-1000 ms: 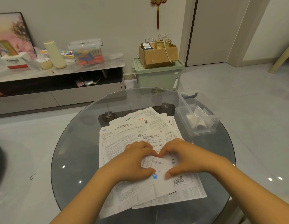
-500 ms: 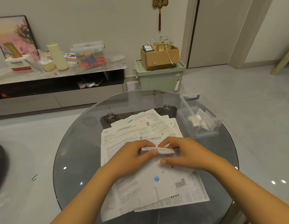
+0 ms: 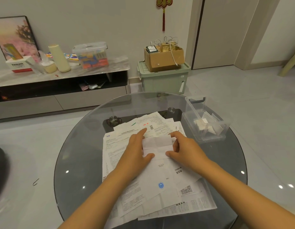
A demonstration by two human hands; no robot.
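A white sheet (image 3: 161,172) lies just nearer than both hands, on top of a loose pile of printed papers (image 3: 113,154) on a round glass table (image 3: 77,154). Its far flap (image 3: 157,145) is turned back toward the person and sits between the hands. The left hand (image 3: 135,152) pinches the flap's left edge, thumb on the near corner, forefinger stretched out beyond it. The right hand (image 3: 186,149) pinches the right edge, thumb at the near corner, fingers curled. The flap looks slightly raised, so this seems an early fold, its crease not yet pressed flat. Beyond and to the right of the right hand stands a clear plastic box (image 3: 189,104) holding a few small folded papers (image 3: 204,127). Most of the pile appears unfolded.
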